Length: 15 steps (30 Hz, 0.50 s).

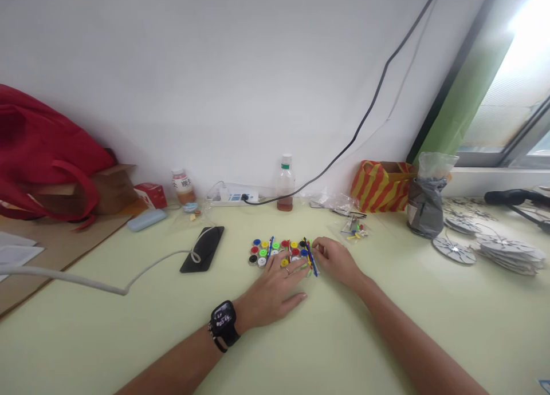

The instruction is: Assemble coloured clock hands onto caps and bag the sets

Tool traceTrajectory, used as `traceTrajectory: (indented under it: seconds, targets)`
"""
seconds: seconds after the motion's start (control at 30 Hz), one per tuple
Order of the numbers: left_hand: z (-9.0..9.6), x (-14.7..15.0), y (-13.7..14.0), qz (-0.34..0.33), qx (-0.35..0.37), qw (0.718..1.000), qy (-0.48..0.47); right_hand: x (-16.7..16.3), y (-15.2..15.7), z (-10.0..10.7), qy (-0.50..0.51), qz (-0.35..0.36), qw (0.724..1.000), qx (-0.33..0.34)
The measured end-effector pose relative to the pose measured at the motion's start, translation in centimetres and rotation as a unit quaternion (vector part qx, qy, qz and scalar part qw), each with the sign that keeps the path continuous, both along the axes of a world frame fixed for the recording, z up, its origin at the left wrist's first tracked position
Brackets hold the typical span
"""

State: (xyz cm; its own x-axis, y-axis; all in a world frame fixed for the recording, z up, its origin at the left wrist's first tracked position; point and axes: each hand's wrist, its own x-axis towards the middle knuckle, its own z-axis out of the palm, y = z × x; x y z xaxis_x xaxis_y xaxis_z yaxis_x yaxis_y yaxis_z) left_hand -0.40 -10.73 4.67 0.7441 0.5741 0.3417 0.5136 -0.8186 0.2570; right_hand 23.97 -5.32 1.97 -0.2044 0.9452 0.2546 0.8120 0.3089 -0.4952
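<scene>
- The left hand (275,283) lies palm down with its fingers spread, reaching over the near part of the rows of small round coloured discs (263,252); whether it grips one I cannot tell.
- The right hand (337,260) is narrow, fingers bent in towards the thumb, just beside the blue sticks (314,263) at the rows' right end; whether a piece is pinched there I cannot tell.
- Another blue stick (271,245) stands among the discs, just beyond the left fingertips.
- Beyond the right hand, a clear bag (356,229) bears small coloured pieces; left of the left hand lies a black phone-like slab (206,246).
- The step in hand looks like adjusting the sticks while the left hand steadies; the next move calls for light fingertips, leaving neighbouring discs undisturbed.
</scene>
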Motion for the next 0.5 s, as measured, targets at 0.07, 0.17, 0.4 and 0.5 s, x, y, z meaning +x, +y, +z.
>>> traceTrajectory:
  seconds: [0.07,0.17,0.4,0.5]
  targets:
    - [-0.13,-0.01,0.00,0.003,0.001,1.000,-0.004,0.08,0.03,-0.07,-0.001,0.017,1.000,0.000]
    - [-0.35,0.06,0.13,-0.007,-0.005,1.000,-0.023,0.30,0.17,-0.29,-0.015,0.018,1.000,0.019]
    - [-0.70,0.20,0.33,-0.018,-0.016,0.999,-0.039,0.67,0.81,-0.79,-0.101,-0.014,0.989,0.112]
    - [-0.56,0.15,0.35,-0.030,0.012,0.999,-0.036,0.72,0.97,-0.73,-0.128,-0.025,0.981,0.143]
